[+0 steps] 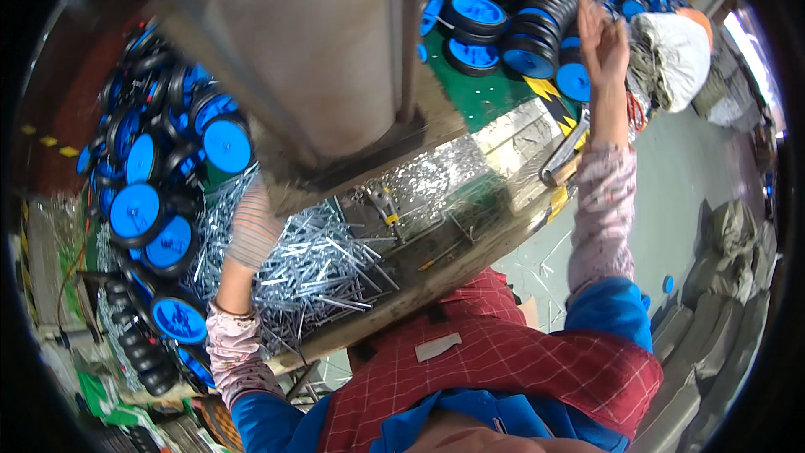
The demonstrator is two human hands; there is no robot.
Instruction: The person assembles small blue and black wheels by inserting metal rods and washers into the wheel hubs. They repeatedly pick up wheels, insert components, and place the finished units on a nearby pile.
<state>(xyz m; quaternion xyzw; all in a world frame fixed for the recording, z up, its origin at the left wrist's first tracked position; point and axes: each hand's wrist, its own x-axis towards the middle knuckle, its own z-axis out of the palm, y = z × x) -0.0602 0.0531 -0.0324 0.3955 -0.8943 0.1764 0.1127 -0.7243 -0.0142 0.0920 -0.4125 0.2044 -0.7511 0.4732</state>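
Note:
My left hand (pixel 254 228), in a striped glove, is over a heap of silvery metal pins (pixel 314 264) beside the machine. Its fingers are blurred and partly lost against the machine's edge, so whether they grip a pin cannot be told. Out to the far right reaches my right hand (pixel 605 46), bare, its fingers stretched forward and apart from the thumb. It is beside a row of black wheels with blue hubs (pixel 545 21), and nothing shows in it. More blue-hubbed wheels (pixel 137 210) are piled to the left of the pins.
A large grey metal machine (pixel 293 42) rises in the middle, between my hands. An adjustable wrench (pixel 563 155) lies at the bench's right edge. Loose tools (pixel 387 205) lie on the bench near the pins. White and grey sacks (pixel 675 59) stand at the far right.

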